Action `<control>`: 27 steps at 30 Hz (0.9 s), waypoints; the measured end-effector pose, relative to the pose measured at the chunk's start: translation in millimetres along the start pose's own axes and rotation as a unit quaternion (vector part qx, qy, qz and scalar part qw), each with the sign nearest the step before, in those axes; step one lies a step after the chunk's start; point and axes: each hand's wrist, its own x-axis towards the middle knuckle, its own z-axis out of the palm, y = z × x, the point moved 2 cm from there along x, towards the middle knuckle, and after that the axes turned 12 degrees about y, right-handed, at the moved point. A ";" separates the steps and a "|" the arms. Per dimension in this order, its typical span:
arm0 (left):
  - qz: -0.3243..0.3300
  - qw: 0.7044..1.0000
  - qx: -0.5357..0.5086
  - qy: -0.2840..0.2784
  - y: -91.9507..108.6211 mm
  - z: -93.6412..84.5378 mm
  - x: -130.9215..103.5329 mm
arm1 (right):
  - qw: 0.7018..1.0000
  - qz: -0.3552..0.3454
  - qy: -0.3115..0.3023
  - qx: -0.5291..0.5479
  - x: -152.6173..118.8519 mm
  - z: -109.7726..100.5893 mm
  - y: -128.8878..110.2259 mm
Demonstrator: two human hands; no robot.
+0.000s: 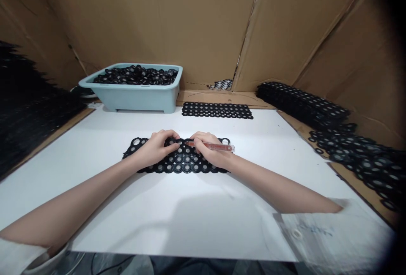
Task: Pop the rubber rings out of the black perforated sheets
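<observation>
A black sheet of joined rings (187,163) with pale round centres lies flat on the white tabletop. My left hand (158,145) rests over its left part, thumb and index finger closed on a ring at the far edge. In my right hand (209,148) is a slim pen-like tool with a clear reddish-brown handle (222,146), its tip pointing left at the same far edge, close to my left fingertips. The tip itself is too small to make out. Both hands and wrists cover parts of the sheet.
Behind on the left stands a light blue basin (139,97) full of loose black rings (136,75). Another ring sheet (217,110) lies at the back. Stacked sheets (301,102) and loose pieces (374,161) line the right; a dark pile (28,106) rises left. Cardboard walls (206,25) enclose the table.
</observation>
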 end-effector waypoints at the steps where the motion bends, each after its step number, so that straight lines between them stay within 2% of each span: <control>1: -0.007 1.000 0.005 0.005 -0.1 0.7 -0.5 | 1.000 -0.011 -0.005 -0.015 -0.2 0.8 -1.1; 7: -0.006 0.998 0.044 0.053 6.2 4.5 -5.5 | 0.988 -0.079 -0.006 -0.130 -3.9 6.0 -7.4; 13: -0.009 0.994 0.071 0.081 7.9 8.3 -7.6 | 0.980 -0.103 0.003 -0.173 -5.9 8.9 -8.7; 18: -0.058 0.993 0.078 0.059 11.3 11.7 -9.1 | 0.967 -0.099 0.013 -0.235 -1.4 14.7 -3.3; 22: -0.058 0.997 0.050 0.017 14.0 9.9 -9.0 | 0.954 -0.124 0.020 -0.271 1.9 13.5 -1.6; 24: -0.053 0.997 0.054 0.012 12.8 8.5 -7.9 | 0.954 -0.132 0.021 -0.270 2.1 10.0 -2.1; 27: -0.037 0.997 0.071 0.019 10.0 7.8 -6.2 | 0.970 -0.122 0.006 -0.211 1.1 4.5 -0.9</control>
